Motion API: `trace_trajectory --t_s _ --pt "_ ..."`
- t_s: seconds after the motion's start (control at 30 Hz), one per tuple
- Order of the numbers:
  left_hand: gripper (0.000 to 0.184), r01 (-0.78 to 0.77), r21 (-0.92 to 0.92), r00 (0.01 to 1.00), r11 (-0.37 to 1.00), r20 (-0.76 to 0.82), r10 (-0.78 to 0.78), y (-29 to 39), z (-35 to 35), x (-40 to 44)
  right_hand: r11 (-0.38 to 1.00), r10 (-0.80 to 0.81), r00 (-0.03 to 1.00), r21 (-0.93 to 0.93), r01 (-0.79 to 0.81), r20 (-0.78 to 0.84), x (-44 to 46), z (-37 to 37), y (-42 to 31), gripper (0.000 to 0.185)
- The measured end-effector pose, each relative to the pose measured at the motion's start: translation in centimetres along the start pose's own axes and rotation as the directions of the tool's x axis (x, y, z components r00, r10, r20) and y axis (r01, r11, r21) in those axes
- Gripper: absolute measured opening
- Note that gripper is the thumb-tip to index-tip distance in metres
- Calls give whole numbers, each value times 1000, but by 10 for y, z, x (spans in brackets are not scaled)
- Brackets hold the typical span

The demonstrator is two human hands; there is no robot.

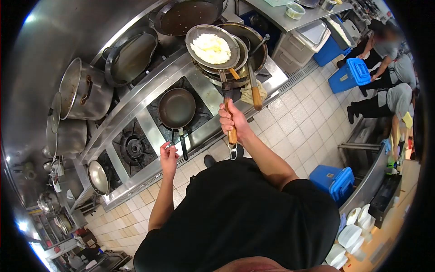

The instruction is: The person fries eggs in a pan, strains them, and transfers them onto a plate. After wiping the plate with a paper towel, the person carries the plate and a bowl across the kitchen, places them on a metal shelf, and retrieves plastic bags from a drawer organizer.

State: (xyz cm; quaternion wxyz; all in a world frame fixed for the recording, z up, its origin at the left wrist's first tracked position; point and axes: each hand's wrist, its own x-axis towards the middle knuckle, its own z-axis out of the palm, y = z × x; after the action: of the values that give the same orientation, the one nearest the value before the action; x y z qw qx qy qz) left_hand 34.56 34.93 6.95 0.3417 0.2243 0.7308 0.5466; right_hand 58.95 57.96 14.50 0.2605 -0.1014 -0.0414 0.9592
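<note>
My right hand [232, 121] is wrapped round the wooden handle of a round skimmer [192, 43]. Pale cooked egg [211, 49] with yellow patches lies in its bowl, held over the stove's back right. Under it are another round pan or strainer and a large wok [258, 43]; the skimmer partly hides both. My left hand [169, 156] is empty, its fingers loosely bent and apart. It hovers just left of the black handle of a small dark frying pan [177, 108], not touching it. That pan sits on a burner with nothing visible inside.
A wooden-handled utensil [256, 96] juts from the wok beside a folded cloth [247, 94]. Large pans with liquid [133, 59] and tall steel pots [97, 97] line the back. Blue bins [342, 81] and several people stand at right; stacked white dishes [351, 235] are behind me.
</note>
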Motion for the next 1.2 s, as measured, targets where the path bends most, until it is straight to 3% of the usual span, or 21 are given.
trace_trajectory --t_s 0.5,0.7,0.9,1.2 --pt "30 -6 -16 998 1000 67 7 16 7 -4 1000 13 1000 22 -13 27 2 -4 4 36" --pt "30 19 1 996 1000 84 -19 10 7 -4 997 -7 999 -81 4 -34 6 -21 6 37" --pt "29 38 10 993 999 111 -39 4 4 -8 999 11 998 -33 -10 56 4 -31 4 38" --pt "29 77 11 989 997 129 -78 11 2 -8 981 -24 1000 -192 22 -7 20 -66 11 47"
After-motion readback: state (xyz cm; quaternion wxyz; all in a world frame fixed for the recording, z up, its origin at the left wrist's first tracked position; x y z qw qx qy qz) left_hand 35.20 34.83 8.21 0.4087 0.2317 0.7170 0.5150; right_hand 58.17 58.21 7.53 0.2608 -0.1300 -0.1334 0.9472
